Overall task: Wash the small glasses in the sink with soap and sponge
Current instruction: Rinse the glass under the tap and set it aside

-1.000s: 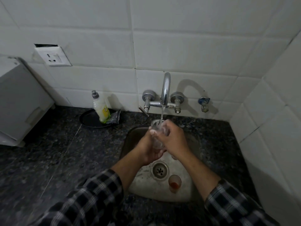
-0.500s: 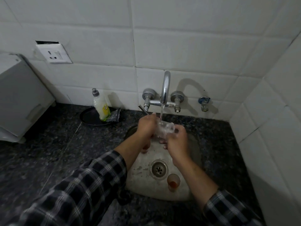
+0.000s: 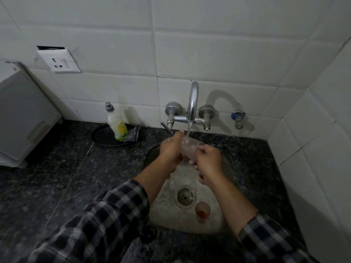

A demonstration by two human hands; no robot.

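While water from the tap (image 3: 192, 103) falls on it, the small glass (image 3: 188, 149) lies tilted above the sink (image 3: 165, 207), the left hand (image 3: 171, 151) grasping one end and the right hand (image 3: 209, 162) the other. The step appears to be rinsing. A second glass (image 3: 202, 211), holding reddish dregs, stands beside the drain (image 3: 185, 195). It likely comes next, calling for soap from the bottle (image 3: 116, 124).

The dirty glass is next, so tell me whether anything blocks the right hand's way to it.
Nothing visible does: the dirty glass stands alone beside the drain, bare sink between it and the right hand. That hand holds the clear glass, though.
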